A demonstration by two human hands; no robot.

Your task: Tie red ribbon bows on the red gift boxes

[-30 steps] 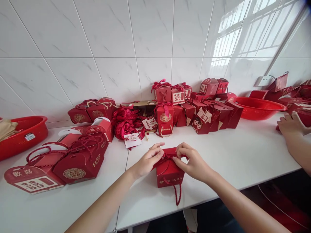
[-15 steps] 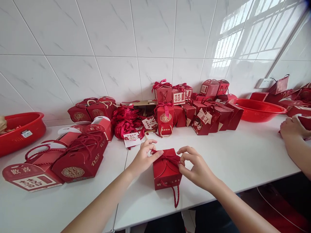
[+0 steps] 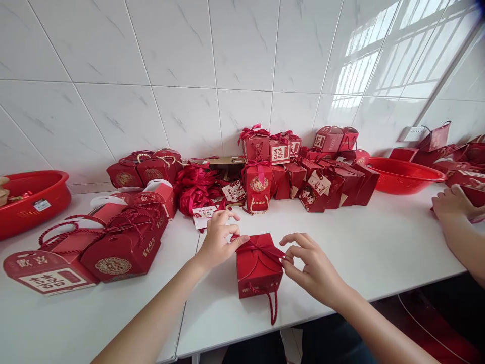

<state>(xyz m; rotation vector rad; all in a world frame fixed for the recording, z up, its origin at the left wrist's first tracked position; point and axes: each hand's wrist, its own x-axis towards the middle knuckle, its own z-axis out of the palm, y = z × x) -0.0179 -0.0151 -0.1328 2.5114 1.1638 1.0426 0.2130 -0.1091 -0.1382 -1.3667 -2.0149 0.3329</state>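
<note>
A red gift box (image 3: 260,275) stands on the white table in front of me, its top flaps folded together. Across its top runs a red ribbon (image 3: 261,248), drawn taut and knotted near the middle. My left hand (image 3: 220,242) pinches the ribbon at the box's left upper corner between thumb and finger. On the other side, my right hand (image 3: 308,265) pinches the ribbon's right part, its other fingers raised. A twisted red cord handle (image 3: 273,308) hangs down the box's front onto the table.
Red boxes with cords (image 3: 113,260) stand at left, near a red basin (image 3: 34,202). Behind lie a ribbon heap (image 3: 195,187) and stacked gift boxes (image 3: 259,177). Another red basin (image 3: 405,174) is at back right. Another person's hand (image 3: 454,205) works at the right edge.
Both hands have drawn slightly apart, pulling the ribbon tighter and thinner across the box. The left hand has shifted a little left. The other person's hand has moved slightly.
</note>
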